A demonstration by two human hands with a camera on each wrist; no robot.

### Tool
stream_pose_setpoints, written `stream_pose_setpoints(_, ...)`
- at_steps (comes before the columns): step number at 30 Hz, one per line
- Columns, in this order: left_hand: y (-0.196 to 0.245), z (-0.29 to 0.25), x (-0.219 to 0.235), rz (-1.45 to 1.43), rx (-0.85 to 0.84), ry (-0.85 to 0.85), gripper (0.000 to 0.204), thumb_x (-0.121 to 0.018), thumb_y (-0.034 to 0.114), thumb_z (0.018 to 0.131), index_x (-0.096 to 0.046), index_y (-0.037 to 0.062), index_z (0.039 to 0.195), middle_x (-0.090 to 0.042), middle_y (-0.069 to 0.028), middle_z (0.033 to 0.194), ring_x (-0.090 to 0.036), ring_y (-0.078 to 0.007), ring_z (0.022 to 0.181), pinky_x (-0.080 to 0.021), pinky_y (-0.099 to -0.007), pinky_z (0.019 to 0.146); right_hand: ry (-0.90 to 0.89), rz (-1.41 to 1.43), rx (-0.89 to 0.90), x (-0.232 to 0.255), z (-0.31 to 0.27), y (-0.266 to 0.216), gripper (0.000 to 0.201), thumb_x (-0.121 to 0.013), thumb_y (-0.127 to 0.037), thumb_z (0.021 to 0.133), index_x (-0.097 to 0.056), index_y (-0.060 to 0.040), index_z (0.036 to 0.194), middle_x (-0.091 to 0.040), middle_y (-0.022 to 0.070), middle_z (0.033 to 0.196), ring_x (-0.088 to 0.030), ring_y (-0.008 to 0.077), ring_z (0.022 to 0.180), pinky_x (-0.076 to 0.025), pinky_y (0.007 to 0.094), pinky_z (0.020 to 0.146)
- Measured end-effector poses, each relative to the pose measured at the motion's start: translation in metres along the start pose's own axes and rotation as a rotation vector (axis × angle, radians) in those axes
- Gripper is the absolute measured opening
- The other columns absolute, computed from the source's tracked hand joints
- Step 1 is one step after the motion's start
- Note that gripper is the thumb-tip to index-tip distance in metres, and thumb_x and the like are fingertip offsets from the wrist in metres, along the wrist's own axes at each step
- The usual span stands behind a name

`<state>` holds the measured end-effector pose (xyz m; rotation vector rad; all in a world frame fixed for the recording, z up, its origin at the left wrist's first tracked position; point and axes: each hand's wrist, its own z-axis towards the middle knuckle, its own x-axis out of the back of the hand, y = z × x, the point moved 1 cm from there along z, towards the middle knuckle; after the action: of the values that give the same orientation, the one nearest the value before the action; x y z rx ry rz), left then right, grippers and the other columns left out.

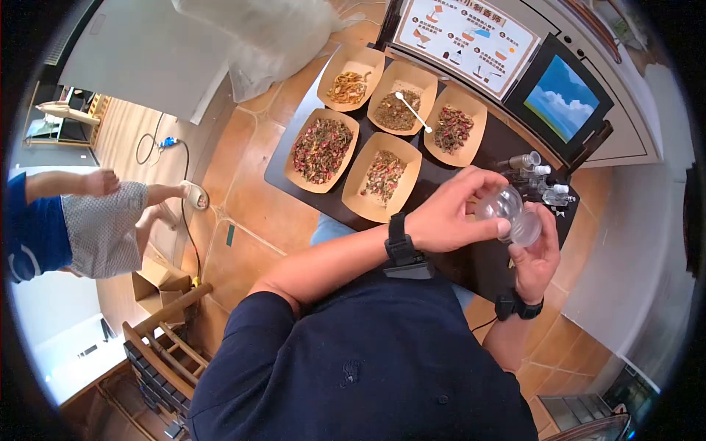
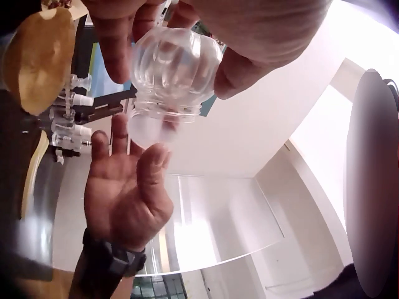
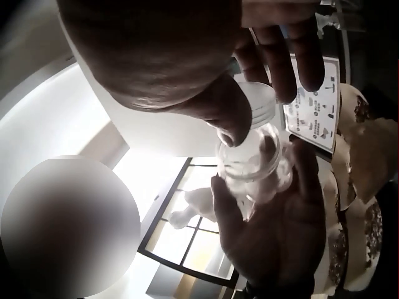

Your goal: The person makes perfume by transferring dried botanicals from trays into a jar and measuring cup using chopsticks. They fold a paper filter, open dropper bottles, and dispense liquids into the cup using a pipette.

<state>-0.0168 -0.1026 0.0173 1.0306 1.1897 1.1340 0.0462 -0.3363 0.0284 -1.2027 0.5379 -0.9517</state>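
A small clear ribbed plastic jar (image 1: 500, 202) is held above the dark table (image 1: 471, 264). My left hand (image 1: 494, 213) grips it round its body from above, as the left wrist view shows with the jar (image 2: 174, 68) close up. My right hand (image 1: 531, 237) pinches a translucent round lid (image 1: 526, 228) between thumb and fingertips, right at the jar's mouth. In the right wrist view the lid (image 3: 259, 103) sits just off the jar (image 3: 252, 159). Whether the lid is seated on the jar I cannot tell. The jar looks empty.
Several paper boat trays of dried flowers and herbs (image 1: 322, 149) stand on the far side of the table; one holds a white spoon (image 1: 413, 112). Small capped bottles (image 1: 543, 180), an instruction card (image 1: 467, 33) and a screen (image 1: 562, 95) are nearby. Another person (image 1: 73, 220) and a wooden chair (image 1: 162, 345) are to the left.
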Motion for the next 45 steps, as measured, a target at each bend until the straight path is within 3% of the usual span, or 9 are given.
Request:
stream_pose_setpoints(5,-0.006,0.005,-0.008,-0.196,-0.002,-0.031,0.065,-0.086,0.015,0.097,-0.047,-0.0009,0.147,-0.065,-0.0109,0.133,-0.065,-0.0177,0.124,-0.057,-0.0361,0.104,0.032,-0.137,0.020,-0.010,-0.005,-0.001,0.059,-0.089,-0.005,0.090,-0.068,0.0008,0.145,-0.059,0.0170,0.151,-0.054,0.0317,0.142,-0.040,0.0456,0.123)
stream_pose_setpoints(17,0.010,0.007,0.003,-0.135,0.296,-0.059,0.066,-0.083,0.038,0.102,-0.056,-0.0037,0.145,-0.075,-0.0128,0.114,-0.073,-0.0148,0.108,-0.061,-0.0312,0.090,-0.038,-0.380,0.296,-0.010,0.003,-0.007,0.046,-0.076,0.013,0.091,-0.081,-0.0137,0.129,-0.066,0.0162,0.143,-0.064,0.0306,0.127,-0.052,0.0402,0.104)
stream_pose_setpoints(23,-0.001,0.004,0.004,0.012,0.067,-0.044,0.070,-0.087,0.036,0.097,-0.058,0.0034,0.152,-0.076,-0.0125,0.120,-0.073,-0.0163,0.108,-0.060,-0.0342,0.092,-0.038,-0.471,0.149,-0.011,0.005,-0.016,0.056,-0.090,-0.001,0.084,-0.076,-0.0070,0.138,-0.067,0.0162,0.140,-0.066,0.0297,0.123,-0.053,0.0393,0.105)
stream_pose_setpoints(25,0.002,0.004,0.004,-0.040,0.021,-0.079,0.075,-0.092,0.030,0.092,-0.057,0.0071,0.155,-0.076,-0.0117,0.127,-0.073,-0.0178,0.112,-0.059,-0.0371,0.096,-0.011,-0.468,0.060,-0.007,0.001,-0.014,0.067,-0.095,-0.024,0.086,-0.070,0.0042,0.141,-0.068,0.0179,0.137,-0.067,0.0285,0.122,-0.053,0.0393,0.105)
stream_pose_setpoints(29,0.010,0.004,0.004,-0.072,-0.074,-0.147,0.078,-0.096,0.022,0.085,-0.059,0.0094,0.152,-0.072,-0.0117,0.137,-0.071,-0.0228,0.122,-0.057,-0.0398,0.104,0.036,-0.291,-0.102,0.000,-0.010,0.000,0.075,-0.089,-0.044,0.094,-0.066,0.0112,0.140,-0.071,0.0171,0.132,-0.069,0.0246,0.119,-0.054,0.0381,0.104)
stream_pose_setpoints(31,0.011,0.006,0.001,0.089,-0.298,-0.119,0.079,-0.098,0.015,0.079,-0.061,0.0095,0.148,-0.069,-0.0117,0.143,-0.067,-0.0284,0.133,-0.054,-0.0430,0.111,0.047,-0.107,-0.222,0.002,-0.015,0.005,0.078,-0.078,-0.054,0.102,-0.066,0.0124,0.139,-0.073,0.0150,0.130,-0.069,0.0222,0.117,-0.054,0.0383,0.104)
stream_pose_setpoints(36,0.015,0.004,0.001,0.009,-0.101,-0.108,0.075,-0.093,0.010,0.085,-0.058,0.0076,0.151,-0.067,-0.0120,0.145,-0.067,-0.0284,0.134,-0.057,-0.0440,0.108,0.133,-0.051,-0.194,-0.020,-0.009,-0.004,0.073,-0.083,-0.037,0.102,-0.058,0.0119,0.149,-0.067,0.0146,0.139,-0.066,0.0233,0.125,-0.052,0.0379,0.108)
stream_pose_setpoints(40,0.017,0.003,0.005,0.020,0.088,-0.066,0.074,-0.091,0.016,0.091,-0.054,0.0035,0.154,-0.073,-0.0125,0.131,-0.072,-0.0185,0.117,-0.060,-0.0364,0.101,0.085,-0.461,0.104,-0.022,0.000,-0.010,0.051,-0.091,-0.007,0.089,-0.073,0.0004,0.136,-0.061,0.0168,0.143,-0.067,0.0282,0.117,-0.053,0.0383,0.104)
stream_pose_setpoints(45,0.003,0.004,0.002,-0.220,0.231,-0.077,0.064,-0.083,0.022,0.102,-0.052,-0.0028,0.153,-0.073,-0.0132,0.132,-0.071,-0.0175,0.118,-0.059,-0.0355,0.102,0.081,-0.328,0.259,-0.028,0.001,-0.008,0.041,-0.081,0.013,0.087,-0.083,-0.0087,0.122,-0.061,0.0147,0.145,-0.068,0.0250,0.115,-0.055,0.0369,0.099)
